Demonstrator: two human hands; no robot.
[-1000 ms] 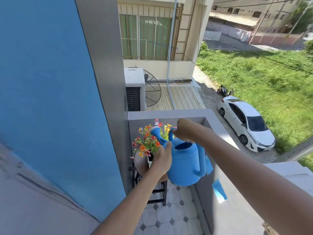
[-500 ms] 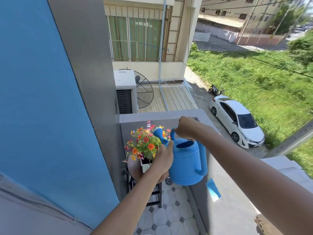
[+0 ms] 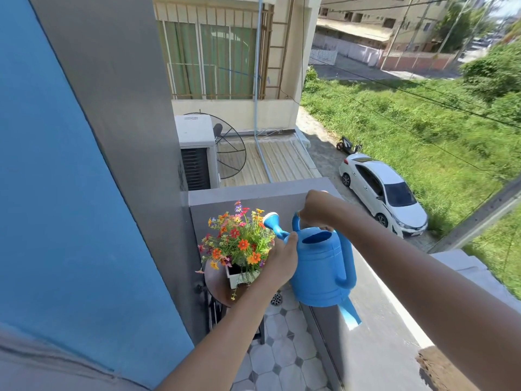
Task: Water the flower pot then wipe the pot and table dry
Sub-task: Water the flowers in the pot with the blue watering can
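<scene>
Risk: tip too fast and water overshoots the pot (image 3: 242, 275), floods the table (image 3: 218, 286), or the can (image 3: 318, 268) slips. Our right hand (image 3: 317, 208) is closed round the top handle; our left hand (image 3: 282, 259) cups the can's side below the spout, fingers probably curled underneath. Pot sits just left of the left hand, rose above the flowers (image 3: 239, 238)
</scene>
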